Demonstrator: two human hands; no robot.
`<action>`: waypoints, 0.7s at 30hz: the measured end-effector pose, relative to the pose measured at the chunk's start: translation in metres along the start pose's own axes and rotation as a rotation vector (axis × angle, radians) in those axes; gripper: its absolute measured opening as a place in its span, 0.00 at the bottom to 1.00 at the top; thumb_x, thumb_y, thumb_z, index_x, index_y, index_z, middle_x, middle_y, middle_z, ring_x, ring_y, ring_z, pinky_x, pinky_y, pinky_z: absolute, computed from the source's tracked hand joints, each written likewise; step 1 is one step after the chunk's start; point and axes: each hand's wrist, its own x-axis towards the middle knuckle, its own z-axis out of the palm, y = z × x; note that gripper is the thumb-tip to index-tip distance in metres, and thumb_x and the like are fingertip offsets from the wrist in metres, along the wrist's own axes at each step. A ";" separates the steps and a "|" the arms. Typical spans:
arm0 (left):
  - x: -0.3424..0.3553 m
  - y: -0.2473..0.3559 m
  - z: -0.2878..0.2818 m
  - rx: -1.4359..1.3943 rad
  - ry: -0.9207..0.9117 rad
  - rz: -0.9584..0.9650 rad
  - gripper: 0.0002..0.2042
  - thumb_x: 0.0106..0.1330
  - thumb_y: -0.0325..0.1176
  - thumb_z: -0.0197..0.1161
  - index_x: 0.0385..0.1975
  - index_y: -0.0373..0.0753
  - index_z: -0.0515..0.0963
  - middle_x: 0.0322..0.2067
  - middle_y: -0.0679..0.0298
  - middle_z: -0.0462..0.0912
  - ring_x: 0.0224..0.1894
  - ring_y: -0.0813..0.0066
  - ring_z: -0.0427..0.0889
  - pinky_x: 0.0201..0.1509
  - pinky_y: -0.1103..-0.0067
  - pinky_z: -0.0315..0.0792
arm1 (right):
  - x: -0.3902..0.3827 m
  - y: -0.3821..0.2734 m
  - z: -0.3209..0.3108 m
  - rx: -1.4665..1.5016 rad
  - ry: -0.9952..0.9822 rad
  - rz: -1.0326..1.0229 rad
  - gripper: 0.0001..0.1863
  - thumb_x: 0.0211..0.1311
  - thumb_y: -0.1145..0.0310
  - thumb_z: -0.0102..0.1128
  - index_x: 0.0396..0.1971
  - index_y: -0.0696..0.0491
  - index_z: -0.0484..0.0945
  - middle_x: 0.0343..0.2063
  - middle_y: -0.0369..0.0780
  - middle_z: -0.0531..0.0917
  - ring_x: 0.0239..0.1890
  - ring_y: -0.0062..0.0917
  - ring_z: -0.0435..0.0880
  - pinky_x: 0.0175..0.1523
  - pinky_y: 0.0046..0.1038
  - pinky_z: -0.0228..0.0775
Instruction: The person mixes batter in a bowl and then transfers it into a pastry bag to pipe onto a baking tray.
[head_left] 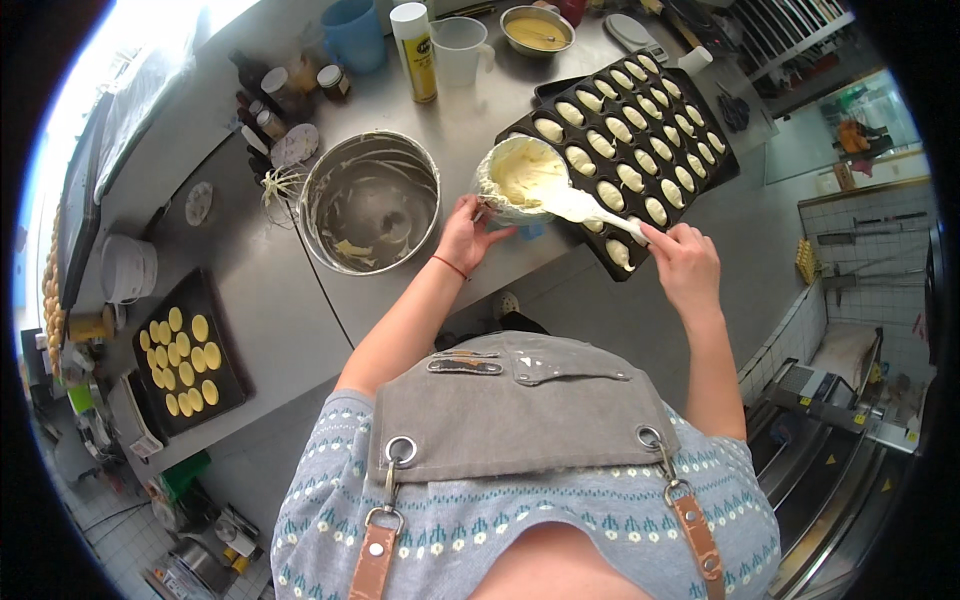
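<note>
My left hand (pixel 466 238) is closed around the near left side of a translucent round container (pixel 492 196), which holds pale, thick batter (pixel 530 172). Batter is smeared over the container's rim. In my right hand (pixel 686 264) is the handle end of a white spatula (pixel 604 214). Its batter-coated blade rests at the container's right rim. Just beyond, a dark moulded baking tray (pixel 640 222) has rows of oval wells with batter in them. To the left stands a large metal mixing bowl (pixel 432 180) with batter streaks inside.
A whisk (pixel 280 184) lies beside the mixing bowl. Behind are jars (pixel 333 82), a blue jug (pixel 354 36), a yellow-and-white spray can (pixel 414 54), a clear jug (pixel 460 52), a bowl of yellow mixture (pixel 538 32) and a scale (pixel 632 34). A tray of oval cakes (pixel 218 350) sits far left.
</note>
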 end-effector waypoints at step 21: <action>-0.139 0.178 -0.154 0.489 0.614 0.608 0.20 0.66 0.34 0.53 0.57 0.36 0.73 0.50 0.64 0.80 0.52 0.68 0.78 0.53 0.76 0.72 | 0.195 -0.244 0.098 0.095 0.102 -0.833 0.02 0.54 0.68 0.62 0.28 0.44 0.82 0.29 0.35 0.82 0.38 0.27 0.84 0.41 0.30 0.74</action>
